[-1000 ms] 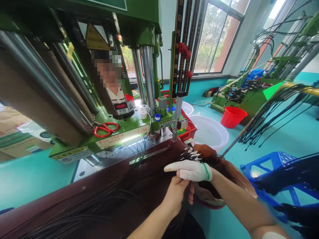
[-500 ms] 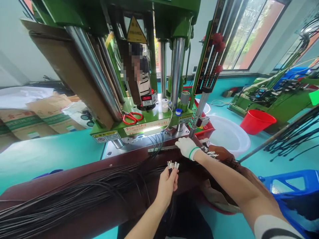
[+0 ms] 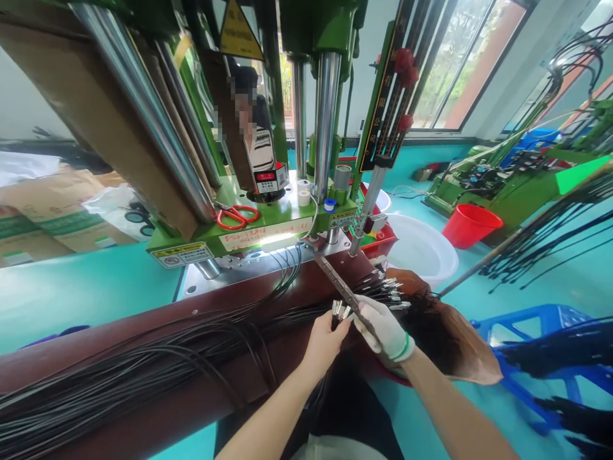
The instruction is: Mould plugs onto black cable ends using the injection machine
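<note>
My bare left hand (image 3: 320,345) is closed round a small bunch of black cables with silver connectors (image 3: 338,310), whose metal ends stick up past the thumb. Close beside it, my right hand (image 3: 387,329), in a white glove with a green cuff, grips a long narrow metal bar (image 3: 339,282). The bar slants up and away toward the press, and small notches show along it. Under it, a thick bundle of black cables (image 3: 172,358) lies across the dark red table (image 3: 119,326). More cable ends with silver connectors (image 3: 395,294) lie right of my glove.
Ahead stands a green press (image 3: 268,233) with steel columns; red-handled scissors (image 3: 237,217) lie on it. Several cables hang over its front edge. A white tub (image 3: 426,246), red bucket (image 3: 472,225) and blue plastic stool (image 3: 541,319) stand to the right.
My right hand has lifted the metal bar off the table and brought it back beside my left hand. The left hand still holds the cables. The view has shifted right.
</note>
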`<state>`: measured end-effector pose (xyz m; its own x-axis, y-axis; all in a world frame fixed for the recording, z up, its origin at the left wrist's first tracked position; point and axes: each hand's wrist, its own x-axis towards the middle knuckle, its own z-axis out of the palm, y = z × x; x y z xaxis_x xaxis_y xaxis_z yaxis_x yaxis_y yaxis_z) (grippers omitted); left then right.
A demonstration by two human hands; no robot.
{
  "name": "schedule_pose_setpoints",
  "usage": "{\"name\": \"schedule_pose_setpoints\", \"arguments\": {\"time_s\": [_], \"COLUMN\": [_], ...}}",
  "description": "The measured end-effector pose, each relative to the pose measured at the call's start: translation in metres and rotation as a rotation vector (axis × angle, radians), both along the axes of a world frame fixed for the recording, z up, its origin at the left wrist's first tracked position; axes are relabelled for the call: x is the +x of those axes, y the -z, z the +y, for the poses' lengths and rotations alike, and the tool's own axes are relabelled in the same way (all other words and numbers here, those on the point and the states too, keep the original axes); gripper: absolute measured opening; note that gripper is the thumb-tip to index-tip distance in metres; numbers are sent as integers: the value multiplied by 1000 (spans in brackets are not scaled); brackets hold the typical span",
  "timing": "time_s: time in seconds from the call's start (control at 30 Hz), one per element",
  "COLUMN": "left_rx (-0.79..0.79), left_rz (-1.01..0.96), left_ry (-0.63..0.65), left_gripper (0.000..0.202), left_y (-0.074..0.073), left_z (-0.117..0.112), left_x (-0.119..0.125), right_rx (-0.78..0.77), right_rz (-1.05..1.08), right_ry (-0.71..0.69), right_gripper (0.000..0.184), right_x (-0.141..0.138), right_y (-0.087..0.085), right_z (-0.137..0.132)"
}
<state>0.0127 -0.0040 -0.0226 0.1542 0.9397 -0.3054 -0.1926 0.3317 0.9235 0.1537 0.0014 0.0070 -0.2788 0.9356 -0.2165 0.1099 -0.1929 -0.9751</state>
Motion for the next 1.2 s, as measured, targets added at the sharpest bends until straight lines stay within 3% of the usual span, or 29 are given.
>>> {"name": "schedule_pose_setpoints", "arguments": {"time_s": [0.1, 0.3, 0.57, 0.73, 0.9, 1.07, 1.2], "left_rx": [43, -2, 60, 70, 31, -34, -88], "left_rz": [17, -6, 46, 37, -30, 39, -29], "left_ry": [31, 110, 53, 85, -70, 52, 113], "left_gripper": [30, 29, 29, 33, 36, 40, 39], "left_y": [-5, -14, -1, -1, -5, -10, -16], "left_z": [1, 0, 0, -1, 4, 7, 8], "left_x": [6, 5, 4, -1, -6, -1, -1], "right_rx": [18, 21, 89, 54, 2, 18, 5], "right_rz": [150, 184, 68, 90, 173, 165, 156], "right_ry": [96, 145, 155, 175, 208, 130, 107], "right_gripper": [40, 40, 51, 52, 48, 46, 46], "right_x": [-3, -3, -9, -8, -2, 1, 1], "right_y": [9, 10, 13, 13, 16, 14, 11], "right_z": [-3, -2, -4, -3, 0, 0, 0]}}
